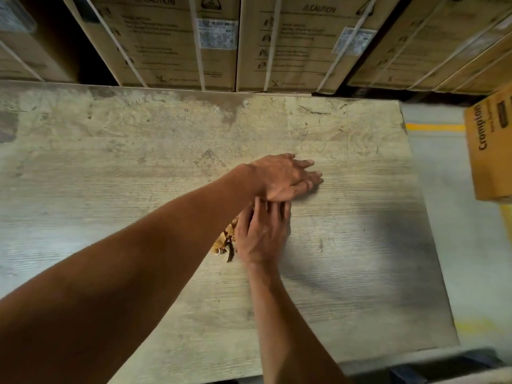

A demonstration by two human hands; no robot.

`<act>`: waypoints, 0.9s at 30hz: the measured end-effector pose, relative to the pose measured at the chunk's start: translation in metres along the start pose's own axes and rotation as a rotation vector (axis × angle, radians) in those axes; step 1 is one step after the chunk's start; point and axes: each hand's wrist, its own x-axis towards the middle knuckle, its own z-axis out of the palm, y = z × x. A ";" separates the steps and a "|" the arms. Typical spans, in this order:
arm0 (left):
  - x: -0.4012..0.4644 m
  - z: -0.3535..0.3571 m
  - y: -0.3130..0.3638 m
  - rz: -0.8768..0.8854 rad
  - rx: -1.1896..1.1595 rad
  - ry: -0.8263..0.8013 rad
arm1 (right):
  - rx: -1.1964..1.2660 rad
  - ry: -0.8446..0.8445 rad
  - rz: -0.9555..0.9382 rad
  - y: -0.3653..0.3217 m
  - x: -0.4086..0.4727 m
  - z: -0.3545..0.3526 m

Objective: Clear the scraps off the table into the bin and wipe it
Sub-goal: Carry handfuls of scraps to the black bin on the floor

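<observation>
A worn, pale wooden table (138, 167) fills the view. My left hand (285, 177) reaches across to the right of centre and lies flat on the tabletop, fingers straight and pointing right. My right hand (261, 234) sits just below it, palm down with fingers straight, its fingertips touching the left wrist. A small heap of brown scraps (225, 241) with a dark strip in it lies against the left side of my right hand, partly hidden under it. No bin or cloth is in view.
Strapped cardboard boxes (177, 40) with caution labels stand in a row behind the table's far edge. An orange-brown carton (489, 151) stands on the grey floor beyond the table's right edge, near a yellow floor line (435, 127).
</observation>
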 end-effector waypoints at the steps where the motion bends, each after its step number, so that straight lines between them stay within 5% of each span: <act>1: -0.007 -0.002 -0.002 0.000 0.015 -0.001 | 0.008 -0.023 0.019 0.000 0.000 -0.001; 7: -0.068 -0.007 -0.024 -0.207 -0.098 0.038 | 0.059 -0.083 0.063 0.001 0.005 -0.008; 11: -0.103 0.031 -0.053 -0.266 -0.332 0.315 | 0.120 -0.040 0.110 -0.005 0.006 -0.009; 15: -0.123 0.068 -0.039 -0.224 -0.423 0.417 | 0.136 -0.037 0.072 -0.004 0.006 -0.005; 20: -0.159 0.100 0.000 -0.410 -0.653 0.763 | -0.018 -0.191 0.012 -0.001 0.003 0.001; 27: -0.133 0.138 0.057 -0.714 -0.410 0.880 | -0.173 -0.347 -0.066 0.001 0.001 0.001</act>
